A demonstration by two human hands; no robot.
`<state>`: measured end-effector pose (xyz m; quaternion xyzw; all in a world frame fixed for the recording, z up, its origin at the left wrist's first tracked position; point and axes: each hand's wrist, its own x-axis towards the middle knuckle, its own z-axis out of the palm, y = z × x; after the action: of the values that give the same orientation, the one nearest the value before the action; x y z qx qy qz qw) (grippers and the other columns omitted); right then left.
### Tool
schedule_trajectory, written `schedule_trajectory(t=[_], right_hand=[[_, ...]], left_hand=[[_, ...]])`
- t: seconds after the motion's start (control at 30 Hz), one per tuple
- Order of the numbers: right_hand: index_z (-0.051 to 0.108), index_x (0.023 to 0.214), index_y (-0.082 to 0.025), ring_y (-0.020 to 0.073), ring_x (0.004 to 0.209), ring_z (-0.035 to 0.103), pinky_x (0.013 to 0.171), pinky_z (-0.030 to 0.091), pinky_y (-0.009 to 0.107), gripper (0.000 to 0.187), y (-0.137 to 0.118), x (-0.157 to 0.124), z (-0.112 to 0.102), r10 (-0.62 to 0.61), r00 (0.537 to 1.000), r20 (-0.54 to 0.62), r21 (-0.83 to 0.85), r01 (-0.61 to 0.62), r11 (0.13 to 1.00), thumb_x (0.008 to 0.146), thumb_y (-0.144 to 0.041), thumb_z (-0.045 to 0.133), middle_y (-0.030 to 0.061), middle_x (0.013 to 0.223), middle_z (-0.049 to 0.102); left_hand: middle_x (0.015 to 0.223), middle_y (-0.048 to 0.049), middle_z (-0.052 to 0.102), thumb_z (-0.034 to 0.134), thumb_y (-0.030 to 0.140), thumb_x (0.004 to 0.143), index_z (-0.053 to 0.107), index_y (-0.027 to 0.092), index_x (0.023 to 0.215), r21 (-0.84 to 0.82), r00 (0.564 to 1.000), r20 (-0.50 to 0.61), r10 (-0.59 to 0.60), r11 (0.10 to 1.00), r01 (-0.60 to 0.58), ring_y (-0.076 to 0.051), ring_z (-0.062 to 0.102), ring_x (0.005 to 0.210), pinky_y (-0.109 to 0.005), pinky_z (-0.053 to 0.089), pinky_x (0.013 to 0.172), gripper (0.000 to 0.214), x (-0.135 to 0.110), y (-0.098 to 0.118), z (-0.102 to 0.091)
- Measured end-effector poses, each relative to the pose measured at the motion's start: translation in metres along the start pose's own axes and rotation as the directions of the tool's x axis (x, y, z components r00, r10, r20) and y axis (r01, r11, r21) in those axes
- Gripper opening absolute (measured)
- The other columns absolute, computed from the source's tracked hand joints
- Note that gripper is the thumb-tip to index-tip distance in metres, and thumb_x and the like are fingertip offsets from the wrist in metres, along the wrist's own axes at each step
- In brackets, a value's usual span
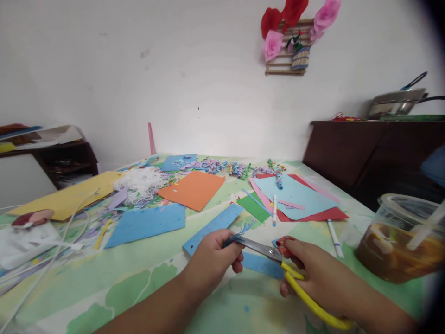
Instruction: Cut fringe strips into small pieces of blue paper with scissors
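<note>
The left hand [212, 253] pinches fringed blue paper [246, 228] above a patterned tablecloth [86, 273] while the right hand [309, 266] grips yellow-handled scissors [271, 252], blades at the paper. Short, steady snips, well clear of the thumb, should give a neater fringe.

Hidden and cropped around the yellow-handled scissors [276, 255]
The left grip [217, 254] hides one end of the fringed blue paper strip [245, 229] at the scissors' blades; the right grip [313, 264] covers part of their handle. Right of the scissors, the view's edge cuts off a clear plastic cup [389, 246] and a blurred blue shape [435, 167], too vague to name. Far above the scissors, a red paper flower [294, 11] is cropped.
</note>
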<state>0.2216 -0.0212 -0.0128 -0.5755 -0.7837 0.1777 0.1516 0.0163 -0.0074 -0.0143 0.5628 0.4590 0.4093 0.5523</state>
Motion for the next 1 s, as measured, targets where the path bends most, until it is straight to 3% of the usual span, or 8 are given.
schedule_trajectory(t=[0.43, 0.6, 1.0], right_hand=[[0.053, 0.078, -0.024, 0.0172, 0.066, 0.049, 0.055, 0.031, 0.022, 0.031, 0.0028, -0.0002, -0.001, -0.024, 0.999, -0.026, -0.027, 0.023, 0.999, 0.054, -0.032, 0.071, -0.002, 0.079, 0.057], [0.052, 0.073, -0.024, 0.0153, 0.06, 0.047, 0.051, 0.03, 0.022, 0.025, 0.003, 0.0003, -0.0027, -0.018, 1.0, -0.002, -0.028, 0.018, 0.999, 0.056, -0.029, 0.069, -0.0036, 0.071, 0.055], [0.052, 0.074, -0.025, 0.0174, 0.062, 0.05, 0.052, 0.033, 0.024, 0.023, 0.0014, -0.0011, -0.0085, 0.009, 0.999, 0.041, 0.012, -0.009, 1.0, 0.056, -0.025, 0.067, -0.0023, 0.073, 0.058]], left_hand=[[0.047, 0.0048, 0.052, 0.051, 0.02, 0.068, 0.049, 0.014, 0.053, -0.116, 0.997, 0.044, -0.07, 0.99, 0.075, -0.005, 0.048, 0.04, -0.018, 0.034, 0.046, 0.017, 0.0027, -0.0006, 0.0006], [0.045, 0.0044, 0.052, 0.052, 0.017, 0.066, 0.05, 0.014, 0.054, -0.155, 0.99, 0.089, -0.11, 0.98, 0.123, -0.006, 0.048, 0.037, -0.018, 0.033, 0.044, 0.012, 0.0027, 0.002, -0.0008], [0.045, 0.0032, 0.053, 0.055, 0.017, 0.063, 0.051, 0.013, 0.054, -0.214, 0.98, 0.149, -0.129, 0.964, 0.159, -0.006, 0.048, 0.036, -0.019, 0.034, 0.041, 0.011, 0.0024, 0.0037, -0.0024]])
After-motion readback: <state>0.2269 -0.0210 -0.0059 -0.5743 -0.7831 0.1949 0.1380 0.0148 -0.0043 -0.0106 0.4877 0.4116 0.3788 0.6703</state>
